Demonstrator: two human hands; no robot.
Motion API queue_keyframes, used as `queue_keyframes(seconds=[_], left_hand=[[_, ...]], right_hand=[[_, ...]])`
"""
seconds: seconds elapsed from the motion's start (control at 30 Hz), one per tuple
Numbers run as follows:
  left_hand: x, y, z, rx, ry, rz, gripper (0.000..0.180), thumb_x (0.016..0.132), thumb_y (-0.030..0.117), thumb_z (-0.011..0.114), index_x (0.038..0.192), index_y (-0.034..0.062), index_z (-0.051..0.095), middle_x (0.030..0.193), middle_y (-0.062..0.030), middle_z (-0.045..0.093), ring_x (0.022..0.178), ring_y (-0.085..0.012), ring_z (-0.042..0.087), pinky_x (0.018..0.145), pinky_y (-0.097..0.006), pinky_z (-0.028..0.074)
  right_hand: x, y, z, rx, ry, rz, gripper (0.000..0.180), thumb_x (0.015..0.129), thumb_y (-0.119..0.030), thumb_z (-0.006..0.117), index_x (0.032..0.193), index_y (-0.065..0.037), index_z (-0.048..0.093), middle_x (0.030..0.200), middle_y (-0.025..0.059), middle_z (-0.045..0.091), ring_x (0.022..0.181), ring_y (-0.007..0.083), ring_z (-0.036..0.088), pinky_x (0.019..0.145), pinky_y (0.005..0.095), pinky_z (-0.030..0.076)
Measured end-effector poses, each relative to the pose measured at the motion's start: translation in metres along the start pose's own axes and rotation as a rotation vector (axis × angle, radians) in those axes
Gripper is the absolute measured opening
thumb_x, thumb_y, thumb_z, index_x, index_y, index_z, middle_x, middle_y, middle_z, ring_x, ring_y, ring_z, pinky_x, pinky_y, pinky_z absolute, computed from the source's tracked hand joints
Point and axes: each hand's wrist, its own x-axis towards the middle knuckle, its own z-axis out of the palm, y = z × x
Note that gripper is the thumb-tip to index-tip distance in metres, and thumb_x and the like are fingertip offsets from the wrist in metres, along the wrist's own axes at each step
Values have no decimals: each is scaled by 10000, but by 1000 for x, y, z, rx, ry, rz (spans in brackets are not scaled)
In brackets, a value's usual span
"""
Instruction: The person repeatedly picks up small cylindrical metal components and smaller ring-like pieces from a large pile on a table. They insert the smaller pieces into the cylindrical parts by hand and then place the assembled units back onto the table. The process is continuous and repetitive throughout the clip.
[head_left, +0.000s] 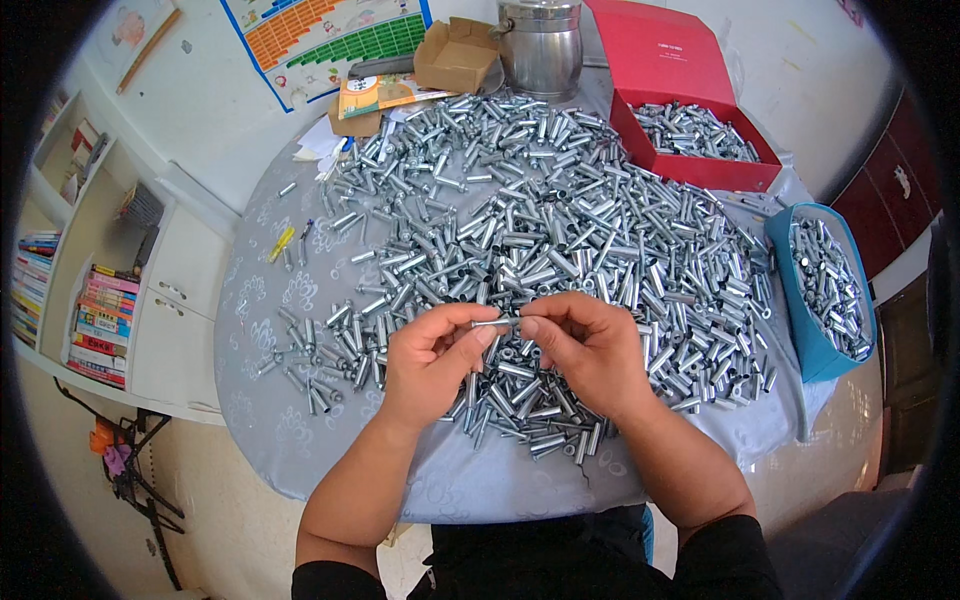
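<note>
Pinching a metal bolt [494, 323] in fingers of left hand [428, 360] and right hand [588, 352]; apparently assembling; next, calling for steady alignment.

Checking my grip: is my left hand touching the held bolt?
Touching: the head view shows the left hand pinching the silver bolt between thumb and forefinger.

Remotely, I see silver expansion bolts [565, 265] across a grey, pale-flowered tablecloth [250, 400]; at the cloth's far right, a red lidded box [700, 174]; beyond the cloth, a blue-bordered, orange-and-green wall chart [325, 45].
</note>
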Motion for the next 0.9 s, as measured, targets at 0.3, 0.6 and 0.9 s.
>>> queue_keyframes(seconds=[0.3,0.6,0.9], left_hand=[[5,9,-1,-1,144,50,175,915,51,604,1073,-2,658,929,-56,701,637,-33,540,582,-180,451],[19,-2,-45,265,247,-58,105,886,66,627,956,15,686,890,-46,695,658,-60,542,621,-202,437],[15,8,-57,1047,-148,224,293,659,-27,592,924,53,690,961,-91,639,921,-297,569,838,-372,449]], right_hand=[[5,0,-2,223,90,68,87,899,-81,659,915,2,638,789,33,658,591,66,580,522,198,465],[14,7,-14,403,477,-31,84,917,-96,618,948,-23,588,843,65,660,596,102,602,517,207,453],[12,0,-11,442,509,-222,308,969,-68,508,1262,13,456,1158,168,639,750,180,682,579,235,515]])
